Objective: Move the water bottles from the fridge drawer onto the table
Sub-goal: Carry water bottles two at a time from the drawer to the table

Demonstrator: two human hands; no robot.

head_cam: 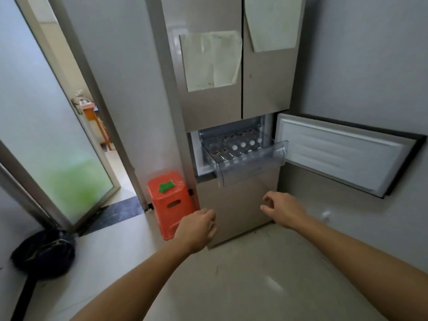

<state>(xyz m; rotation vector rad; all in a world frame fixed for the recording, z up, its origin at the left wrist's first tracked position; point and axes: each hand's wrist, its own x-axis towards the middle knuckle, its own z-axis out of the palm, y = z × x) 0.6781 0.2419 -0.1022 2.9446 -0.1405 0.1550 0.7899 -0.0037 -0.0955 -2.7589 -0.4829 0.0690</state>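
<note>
Nearest, two bare forearms reach forward over a pale tiled floor (pixel 243 274). The left hand (pixel 196 230) hangs palm down with its fingers (pixel 209 215) curled loosely inward, gripping nothing. The right hand (pixel 283 210) is a little farther forward and higher, its fingers (pixel 266 200) spread and bent in an open claw, also empty. Both hands are below the fridge drawer (pixel 250 166) and apart from it.

Left of the left hand, an orange plastic stool (pixel 170 205) stands against the fridge's side, with a small green thing (pixel 166 186) lying on its seat. Farther left on the floor sits a dark bag (pixel 44 253), beside a frosted glass door (pixel 46 135) that stands ajar.

Beyond the hands, the fridge (pixel 231 100) has its middle compartment open: the door (pixel 342 154) is swung out to the right, and the clear drawer is pulled forward. Inside the drawer the water bottles (pixel 243 145) stand upright in rows, their white caps showing through the plastic. How many there are cannot be told. Above, two sheets of paper (pixel 210 61) are stuck on the closed upper doors.
</note>
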